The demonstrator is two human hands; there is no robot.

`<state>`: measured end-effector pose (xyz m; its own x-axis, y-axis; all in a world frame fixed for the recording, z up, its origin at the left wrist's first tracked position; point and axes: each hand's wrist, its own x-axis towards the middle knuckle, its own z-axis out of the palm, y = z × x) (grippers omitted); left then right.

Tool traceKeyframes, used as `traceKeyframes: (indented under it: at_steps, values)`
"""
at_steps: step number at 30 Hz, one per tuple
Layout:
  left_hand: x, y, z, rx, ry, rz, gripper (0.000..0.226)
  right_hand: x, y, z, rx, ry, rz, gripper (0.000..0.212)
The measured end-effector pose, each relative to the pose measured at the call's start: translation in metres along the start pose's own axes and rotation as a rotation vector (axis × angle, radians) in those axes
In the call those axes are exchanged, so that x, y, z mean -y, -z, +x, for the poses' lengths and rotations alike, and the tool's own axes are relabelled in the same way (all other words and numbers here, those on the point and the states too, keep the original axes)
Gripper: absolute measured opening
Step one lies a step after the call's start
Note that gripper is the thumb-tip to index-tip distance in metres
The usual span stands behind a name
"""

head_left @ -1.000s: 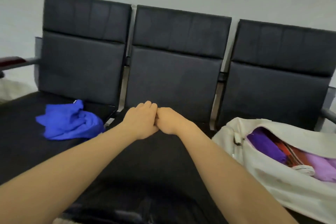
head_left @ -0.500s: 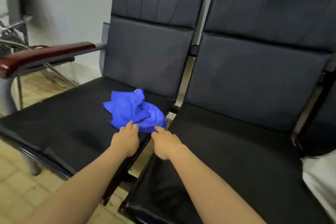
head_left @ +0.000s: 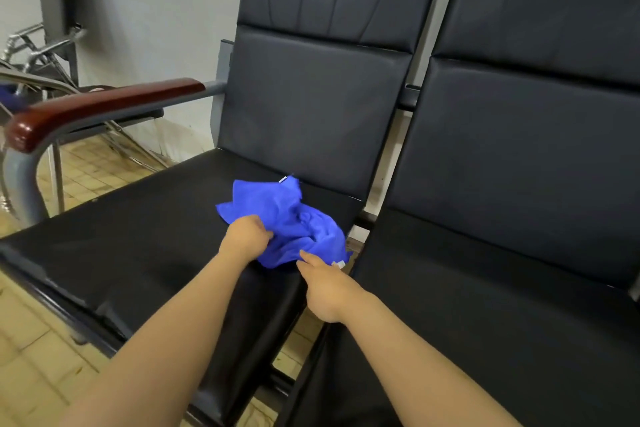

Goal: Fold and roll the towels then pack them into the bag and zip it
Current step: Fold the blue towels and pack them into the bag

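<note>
A crumpled blue towel [head_left: 287, 218] lies on the black seat of the left chair [head_left: 138, 253], near its right edge. My left hand [head_left: 247, 236] grips the towel's near left part with curled fingers. My right hand [head_left: 325, 282] reaches to the towel's near right corner, where a small white tag shows; its fingertips touch the cloth edge, and whether they pinch it is hidden. The bag is out of view.
A second black seat [head_left: 485, 305] adjoins on the right, with a gap between the two seats. A red-brown wooden armrest [head_left: 97, 107] bounds the left chair. Another chair with metal legs [head_left: 55, 45] stands by the wall at far left, on a tiled floor.
The view swung left, away from the white bag. Both hands parted from each other and moved to the blue towel; my left hand now grips it and my right touches its corner.
</note>
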<state>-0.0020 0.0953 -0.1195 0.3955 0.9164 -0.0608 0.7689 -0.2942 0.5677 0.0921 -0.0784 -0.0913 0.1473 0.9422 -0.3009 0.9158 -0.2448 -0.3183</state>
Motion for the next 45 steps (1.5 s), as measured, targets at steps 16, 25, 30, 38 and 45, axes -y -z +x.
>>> traceKeyframes:
  at_steps: [16,25,30,38,45]
  values:
    - [-0.011,-0.007,-0.035,-0.351,0.043,-0.012,0.017,0.015,-0.013,-0.021,0.053,0.110,0.098,0.063]
    - [-0.108,0.105,-0.053,-0.416,-0.317,-0.707,0.020,0.009,-0.002,-0.022,-0.256,0.025,0.541,0.044]
    - [-0.167,0.110,-0.094,-0.124,-0.403,-1.011,0.034,0.001,0.048,-0.051,-0.768,0.076,1.219,0.061]
    - [-0.214,0.074,-0.166,0.229,-0.455,-1.010,0.029,-0.067,0.112,-0.172,-0.860,0.074,1.641,0.020]
    - [-0.216,-0.057,-0.254,0.424,-0.195,-1.001,0.035,-0.147,0.057,-0.241,-0.928,-0.335,1.307,0.013]
